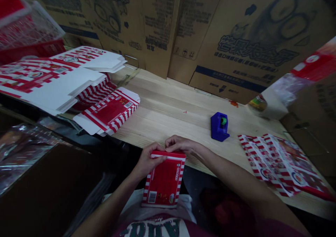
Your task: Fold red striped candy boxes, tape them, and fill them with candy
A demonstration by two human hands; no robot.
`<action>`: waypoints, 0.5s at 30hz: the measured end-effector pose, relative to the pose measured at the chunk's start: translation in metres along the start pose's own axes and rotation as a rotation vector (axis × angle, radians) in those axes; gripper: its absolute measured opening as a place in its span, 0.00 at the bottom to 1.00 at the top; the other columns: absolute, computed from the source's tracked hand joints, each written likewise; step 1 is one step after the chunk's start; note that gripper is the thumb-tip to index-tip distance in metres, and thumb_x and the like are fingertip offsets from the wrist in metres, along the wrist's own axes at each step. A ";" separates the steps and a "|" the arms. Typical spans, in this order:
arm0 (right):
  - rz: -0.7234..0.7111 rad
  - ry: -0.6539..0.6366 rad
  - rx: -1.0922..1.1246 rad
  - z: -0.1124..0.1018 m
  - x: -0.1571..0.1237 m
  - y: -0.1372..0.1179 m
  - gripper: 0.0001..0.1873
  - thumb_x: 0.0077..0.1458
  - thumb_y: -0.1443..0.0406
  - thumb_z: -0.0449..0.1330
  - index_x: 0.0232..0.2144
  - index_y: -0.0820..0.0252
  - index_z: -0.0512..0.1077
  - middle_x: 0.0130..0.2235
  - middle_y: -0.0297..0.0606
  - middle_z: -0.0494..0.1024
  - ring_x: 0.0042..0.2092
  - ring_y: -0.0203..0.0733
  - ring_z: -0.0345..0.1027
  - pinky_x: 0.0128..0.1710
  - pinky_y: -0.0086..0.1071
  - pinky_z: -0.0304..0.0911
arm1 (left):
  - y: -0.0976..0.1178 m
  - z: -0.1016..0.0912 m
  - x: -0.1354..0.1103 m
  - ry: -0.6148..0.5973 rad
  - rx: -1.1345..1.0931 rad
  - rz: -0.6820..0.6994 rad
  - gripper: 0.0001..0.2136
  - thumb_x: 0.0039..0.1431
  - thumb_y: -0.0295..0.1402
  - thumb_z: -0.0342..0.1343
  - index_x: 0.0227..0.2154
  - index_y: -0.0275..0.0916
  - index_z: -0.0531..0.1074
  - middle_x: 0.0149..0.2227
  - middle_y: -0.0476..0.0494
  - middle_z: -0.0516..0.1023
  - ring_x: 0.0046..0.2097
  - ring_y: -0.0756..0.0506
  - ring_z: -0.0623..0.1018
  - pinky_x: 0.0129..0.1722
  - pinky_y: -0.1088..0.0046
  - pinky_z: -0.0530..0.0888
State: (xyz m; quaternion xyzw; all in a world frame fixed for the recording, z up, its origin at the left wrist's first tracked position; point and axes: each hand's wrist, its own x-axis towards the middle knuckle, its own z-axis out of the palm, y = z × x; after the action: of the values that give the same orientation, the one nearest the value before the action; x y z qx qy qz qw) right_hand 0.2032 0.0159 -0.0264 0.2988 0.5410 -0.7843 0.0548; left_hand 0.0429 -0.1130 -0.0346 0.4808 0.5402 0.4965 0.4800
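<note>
A flat red-and-white striped carton (165, 179) stands upright against my lap, its barcode side facing me. My left hand (149, 160) grips its upper left corner, with the thumb across the front and the fingers behind. At the carton's top edge, my right hand (180, 144) is closed, its fingertips curled against the flap beside the left fingers. Whatever lies under those right fingertips is hidden. On the table beyond sits a blue tape dispenser (219, 127) with a green core.
Flattened striped cartons (65, 79) are piled at the left, with an opened-out carton (112, 109) in front. Several striped packs (283, 163) lie fanned at the right. Large cardboard boxes (157, 30) wall off the back of the wooden table (162, 107). A red basket (34, 50) stands far left.
</note>
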 end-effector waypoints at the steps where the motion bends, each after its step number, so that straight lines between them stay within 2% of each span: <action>1: 0.014 0.001 0.067 0.001 0.000 0.004 0.20 0.33 0.57 0.73 0.22 0.64 0.68 0.19 0.24 0.69 0.19 0.26 0.55 0.19 0.22 0.48 | -0.001 0.001 0.000 -0.007 0.010 0.011 0.09 0.48 0.36 0.63 0.28 0.36 0.73 0.29 0.49 0.75 0.34 0.47 0.74 0.37 0.73 0.69; 5: -0.014 0.044 0.179 0.000 -0.003 0.011 0.18 0.33 0.61 0.72 0.26 0.65 0.72 0.23 0.29 0.74 0.22 0.29 0.63 0.23 0.22 0.56 | 0.002 0.000 -0.001 -0.025 0.029 0.022 0.08 0.49 0.36 0.62 0.29 0.36 0.74 0.29 0.48 0.75 0.33 0.47 0.74 0.36 0.74 0.69; 8: -0.110 0.191 0.191 -0.008 -0.014 0.008 0.18 0.34 0.60 0.72 0.27 0.65 0.74 0.26 0.31 0.75 0.25 0.30 0.65 0.25 0.22 0.58 | 0.035 -0.011 -0.005 0.013 0.032 0.070 0.07 0.51 0.35 0.62 0.29 0.36 0.75 0.30 0.47 0.75 0.33 0.47 0.75 0.34 0.73 0.70; 10: -0.180 0.289 0.181 -0.015 -0.026 0.006 0.18 0.39 0.57 0.71 0.27 0.65 0.73 0.25 0.32 0.74 0.24 0.30 0.64 0.25 0.23 0.59 | 0.071 -0.021 -0.011 0.063 0.101 0.218 0.05 0.52 0.32 0.61 0.31 0.37 0.76 0.32 0.44 0.77 0.35 0.45 0.76 0.37 0.71 0.72; 12: -0.228 0.379 0.155 -0.020 -0.039 0.004 0.20 0.45 0.52 0.67 0.26 0.64 0.72 0.23 0.32 0.72 0.23 0.32 0.63 0.24 0.25 0.60 | 0.106 -0.026 -0.020 0.151 0.239 0.430 0.06 0.53 0.29 0.61 0.35 0.40 0.76 0.36 0.42 0.78 0.39 0.43 0.78 0.39 0.68 0.74; 14: -0.241 0.437 0.169 -0.025 -0.052 0.004 0.25 0.48 0.45 0.62 0.28 0.63 0.73 0.23 0.36 0.73 0.23 0.36 0.65 0.24 0.29 0.62 | 0.124 -0.021 -0.026 0.201 0.403 0.620 0.10 0.53 0.26 0.60 0.38 0.44 0.77 0.41 0.41 0.79 0.41 0.42 0.78 0.41 0.65 0.76; 15: -0.236 0.448 0.199 -0.026 -0.057 0.005 0.28 0.49 0.41 0.59 0.30 0.62 0.73 0.25 0.38 0.75 0.24 0.38 0.67 0.25 0.31 0.64 | 0.123 -0.015 -0.028 0.189 0.483 0.711 0.12 0.53 0.25 0.59 0.40 0.44 0.76 0.42 0.40 0.79 0.43 0.41 0.78 0.42 0.64 0.77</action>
State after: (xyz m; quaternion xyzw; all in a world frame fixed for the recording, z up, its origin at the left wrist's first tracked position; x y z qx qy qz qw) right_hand 0.2624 0.0235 -0.0064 0.4036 0.4912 -0.7488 -0.1877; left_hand 0.0357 -0.1361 0.0904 0.6877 0.4834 0.5320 0.1018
